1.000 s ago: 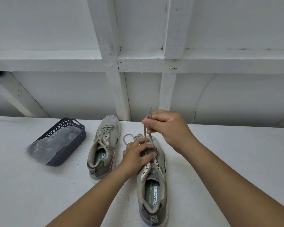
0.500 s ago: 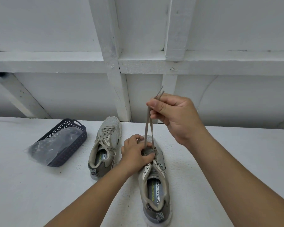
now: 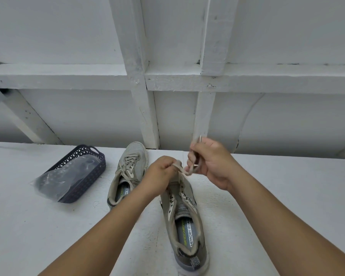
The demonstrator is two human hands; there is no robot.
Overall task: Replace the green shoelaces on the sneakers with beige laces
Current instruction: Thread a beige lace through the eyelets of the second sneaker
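Note:
Two grey-beige sneakers lie on a white surface. The left sneaker (image 3: 127, 172) is laced with a beige lace. On the near sneaker (image 3: 185, 220) the eyelets closest to me stand empty. My left hand (image 3: 159, 176) covers its toe end and pinches a beige lace (image 3: 184, 170) there. From my left hand the lace runs right to my right hand (image 3: 211, 162), which grips it in curled fingers, its tips sticking up above the fist.
A dark blue perforated basket (image 3: 84, 172) holding a clear plastic bag (image 3: 54, 182) stands at the left. A white wall with wooden beams (image 3: 143, 108) rises directly behind the surface.
My right hand has dropped from high above the sneaker to just right of my left hand. The taut upright lace is now slack and bunched. My left hand shifted slightly up the sneaker.

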